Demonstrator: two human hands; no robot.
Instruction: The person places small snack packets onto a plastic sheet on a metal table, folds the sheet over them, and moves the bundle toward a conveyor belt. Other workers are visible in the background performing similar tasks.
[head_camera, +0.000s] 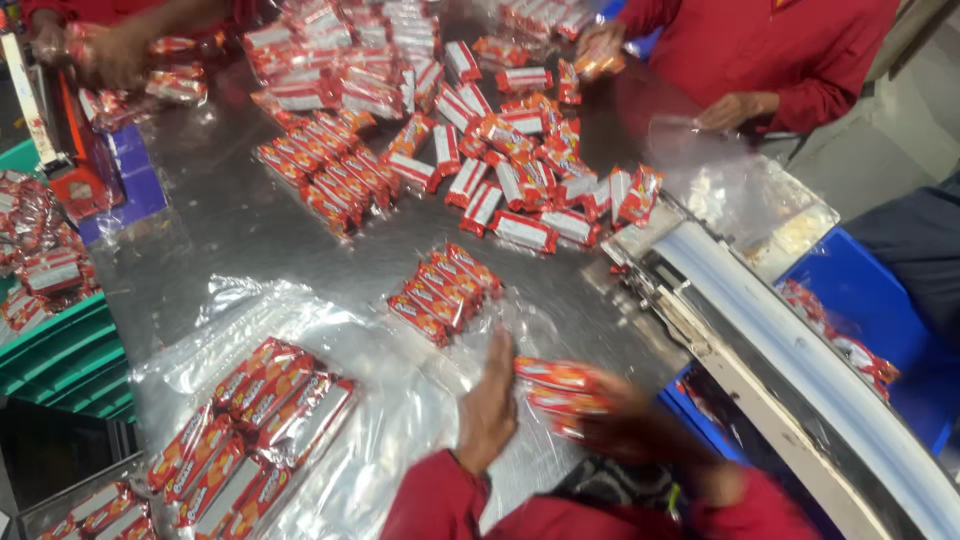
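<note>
I'm pressing my left hand (488, 405) flat and open on the desk (230, 225) while my right hand (625, 425) is clamping red packets (560, 388) just beside it, seemingly squaring them.

Packing line: steel table (230, 230) heaped with red packets (440, 150) (conveyor (800, 340) alongside).

Red foil snack packets (558, 388), a small blurred stack lying flat, sit low centre-right of the frame, clutched from the right side.
</note>
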